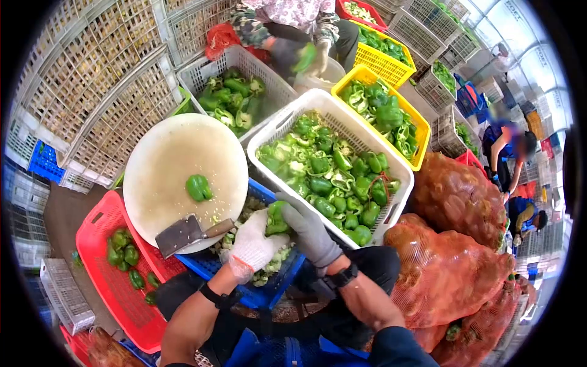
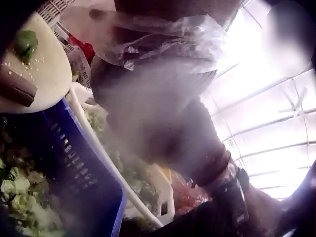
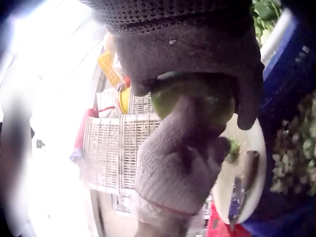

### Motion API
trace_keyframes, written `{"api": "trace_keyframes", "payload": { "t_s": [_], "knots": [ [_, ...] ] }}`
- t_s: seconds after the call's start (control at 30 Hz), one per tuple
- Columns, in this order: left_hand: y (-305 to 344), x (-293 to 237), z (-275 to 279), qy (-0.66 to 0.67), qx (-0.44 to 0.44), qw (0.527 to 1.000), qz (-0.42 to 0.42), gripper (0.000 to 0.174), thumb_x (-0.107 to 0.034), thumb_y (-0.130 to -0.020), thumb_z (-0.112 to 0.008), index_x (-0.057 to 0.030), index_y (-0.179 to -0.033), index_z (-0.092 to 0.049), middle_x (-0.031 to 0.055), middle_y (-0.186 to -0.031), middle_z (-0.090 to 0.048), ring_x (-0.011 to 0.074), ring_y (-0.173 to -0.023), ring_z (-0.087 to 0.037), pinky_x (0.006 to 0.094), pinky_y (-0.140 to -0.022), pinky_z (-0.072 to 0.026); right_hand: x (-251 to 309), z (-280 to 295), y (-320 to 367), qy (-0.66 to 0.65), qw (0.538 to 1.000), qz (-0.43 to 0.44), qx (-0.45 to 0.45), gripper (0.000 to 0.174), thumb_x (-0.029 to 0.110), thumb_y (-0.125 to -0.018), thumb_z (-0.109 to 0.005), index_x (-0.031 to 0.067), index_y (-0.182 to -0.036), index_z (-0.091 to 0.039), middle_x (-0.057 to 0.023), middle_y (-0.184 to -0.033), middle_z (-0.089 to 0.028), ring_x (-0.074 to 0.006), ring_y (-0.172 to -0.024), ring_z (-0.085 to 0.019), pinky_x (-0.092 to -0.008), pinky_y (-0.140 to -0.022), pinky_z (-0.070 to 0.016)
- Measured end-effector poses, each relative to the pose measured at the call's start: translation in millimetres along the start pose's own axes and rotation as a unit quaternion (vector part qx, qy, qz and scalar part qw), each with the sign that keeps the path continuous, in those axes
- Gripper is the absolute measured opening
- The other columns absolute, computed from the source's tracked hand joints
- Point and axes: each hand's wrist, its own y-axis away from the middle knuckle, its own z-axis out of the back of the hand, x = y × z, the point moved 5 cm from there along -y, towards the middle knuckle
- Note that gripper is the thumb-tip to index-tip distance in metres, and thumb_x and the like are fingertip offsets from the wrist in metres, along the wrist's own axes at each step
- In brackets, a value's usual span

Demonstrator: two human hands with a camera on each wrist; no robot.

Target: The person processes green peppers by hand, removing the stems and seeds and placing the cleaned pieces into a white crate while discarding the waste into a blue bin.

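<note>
Between my two gloved hands is a green bell pepper [image 1: 276, 219], above a blue crate [image 1: 269, 296] of pale green scraps. My right hand [image 1: 307, 229], in a grey glove, grips it from one side. From the other, my white-gloved left hand [image 1: 254, 244] holds it, a thumb or finger pressing at its middle in the right wrist view. Glove and plastic cuff blur most of the left wrist view. Another bell pepper [image 1: 199, 188] lies on the round white board [image 1: 159, 147]. A cleaver [image 1: 180, 236] rests at the board's near edge, its wooden handle pointing toward my left hand.
A white crate [image 1: 400, 202] full of cut peppers stands ahead on the right, a yellow crate [image 1: 422, 137] behind it. On the left is a red basket [image 1: 101, 269] with whole peppers. Red mesh sacks [image 1: 440, 269] crowd the right. Another person [image 1: 293, 12] works opposite.
</note>
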Motion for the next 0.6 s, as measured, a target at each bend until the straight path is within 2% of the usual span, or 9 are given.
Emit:
{"api": "trace_keyframes", "payload": {
  "t_s": [0.1, 0.13, 0.17, 0.27, 0.33, 0.4, 0.47, 0.5, 0.6],
  "knots": [
    [0.4, -11.1, 9.7, 0.044, 0.083, 0.996, -0.006, 0.049, -0.02, -0.089, -0.086, 0.0038, -0.129, -0.071, 0.0184, -0.114, -0.077, 0.0268, -0.103, -0.074, 0.0388, -0.094, -0.0586, -10.5, -5.5, -7.6, -0.194, 0.981, -0.012, 0.004, 0.055, 0.035, -0.113, -0.066, -0.003, -0.152, -0.059, -0.013, -0.138, -0.071, -0.0221, -0.127, -0.068, -0.0382, -0.112, -0.0545],
    [-0.4, -11.4, 12.3, 0.054, 0.113, 0.992, -0.016, 0.048, -0.021, -0.092, -0.084, 0.0042, -0.13, -0.071, 0.0174, -0.113, -0.077, 0.0242, -0.102, -0.074, 0.0379, -0.093, -0.0582, -13.9, -6.1, -7.2, -0.215, 0.976, -0.021, 0.02, 0.055, 0.035, -0.112, -0.066, -0.0025, -0.152, -0.06, -0.0133, -0.139, -0.071, -0.0224, -0.127, -0.068, -0.0383, -0.112, -0.0544],
    [-0.9, -8.8, 12.7, 0.135, 0.112, 0.984, 0.034, 0.045, -0.02, -0.094, -0.083, 0.0046, -0.13, -0.072, 0.0138, -0.111, -0.077, 0.0176, -0.102, -0.071, 0.0349, -0.091, -0.0578, -15.5, -8.6, -5.4, -0.235, 0.971, -0.032, 0.034, 0.054, 0.034, -0.112, -0.067, -0.002, -0.152, -0.06, -0.0136, -0.14, -0.071, -0.0227, -0.127, -0.068, -0.0385, -0.112, -0.0544],
    [-2.6, -18.5, 17.6, 0.115, 0.116, 0.986, 0.041, 0.047, -0.023, -0.089, -0.086, 0.0043, -0.126, -0.074, 0.0123, -0.107, -0.078, 0.0171, -0.099, -0.072, 0.0351, -0.09, -0.0581, -20.6, -11.4, -4.4, -0.257, 0.963, -0.035, 0.078, 0.054, 0.034, -0.112, -0.067, -0.0001, -0.153, -0.061, -0.0126, -0.141, -0.071, -0.0232, -0.127, -0.069, -0.0389, -0.112, -0.055],
    [-4.7, 0.8, 12.6, 0.094, 0.084, 0.989, 0.079, 0.053, -0.025, -0.08, -0.09, 0.0053, -0.12, -0.075, 0.013, -0.103, -0.079, 0.0179, -0.095, -0.073, 0.0359, -0.087, -0.059, -20.5, -7.9, -1.4, -0.196, 0.977, -0.046, 0.071, 0.055, 0.035, -0.113, -0.066, -0.0003, -0.154, -0.06, -0.011, -0.14, -0.071, -0.0208, -0.126, -0.068, -0.0374, -0.112, -0.0537],
    [-4.4, -10.1, 10.7, 0.075, 0.09, 0.987, 0.108, 0.05, -0.027, -0.078, -0.091, 0.0064, -0.112, -0.075, 0.0155, -0.098, -0.078, 0.0193, -0.091, -0.072, 0.0363, -0.084, -0.0587, -14.9, -5.0, 1.0, -0.059, 0.996, -0.021, 0.063, 0.054, 0.036, -0.11, -0.069, -0.0012, -0.149, -0.065, -0.0102, -0.138, -0.071, -0.0167, -0.124, -0.065, -0.0334, -0.111, -0.0518],
    [-7.4, 5.0, 5.8, 0.004, 0.056, 0.994, 0.096, 0.047, -0.029, -0.078, -0.09, 0.0049, -0.107, -0.075, 0.0182, -0.096, -0.077, 0.0257, -0.088, -0.074, 0.0399, -0.083, -0.059, -3.4, 3.0, 0.9, 0.089, 0.995, -0.016, 0.046, 0.052, 0.035, -0.106, -0.074, -0.002, -0.144, -0.069, -0.0108, -0.137, -0.072, -0.0157, -0.124, -0.065, -0.0327, -0.11, -0.0516],
    [-7.7, 10.3, 2.4, -0.031, 0.037, 0.995, 0.09, 0.046, -0.03, -0.078, -0.09, 0.0041, -0.105, -0.075, 0.0196, -0.095, -0.077, 0.0289, -0.087, -0.075, 0.0418, -0.082, -0.0591, -1.8, 8.6, -0.7, 0.129, 0.992, -0.015, 0.001, 0.057, 0.041, -0.098, -0.081, -0.0025, -0.135, -0.074, -0.0129, -0.124, -0.078, -0.0178, -0.113, -0.072, -0.0337, -0.103, -0.0564],
    [-11.3, -2.0, -2.9, -0.265, -0.011, 0.964, 0.004, 0.045, -0.036, -0.079, -0.09, 0.0005, -0.1, -0.074, 0.0231, -0.096, -0.076, 0.0409, -0.089, -0.075, 0.0488, -0.082, -0.0585, 10.1, 36.1, -3.2, 0.312, 0.943, -0.097, -0.058, 0.066, 0.051, -0.09, -0.086, -0.0022, -0.129, -0.078, -0.0148, -0.109, -0.081, -0.0218, -0.098, -0.078, -0.0361, -0.092, -0.0614]
  ]
}}
